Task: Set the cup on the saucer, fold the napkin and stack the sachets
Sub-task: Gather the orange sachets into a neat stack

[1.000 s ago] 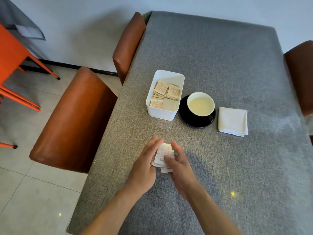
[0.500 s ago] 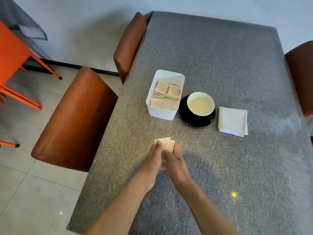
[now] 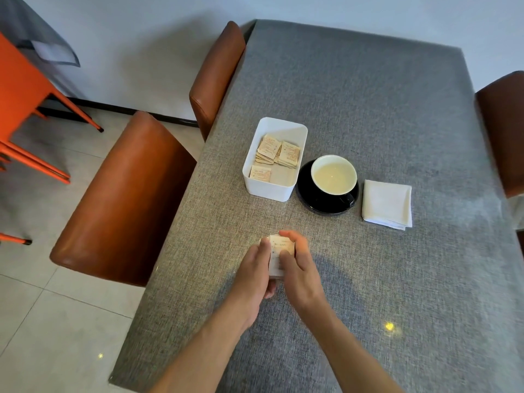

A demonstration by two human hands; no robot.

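Two bare forearms, no sleeves visible; left hand and right hand without rings, watch, gloves; fingertips motion-blurred

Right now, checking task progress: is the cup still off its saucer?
No, the cup sits on the black saucer.

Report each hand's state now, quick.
Left hand: closed on the sachets, gripping their left side.
Right hand: closed on the same sachets, gripping their right side.
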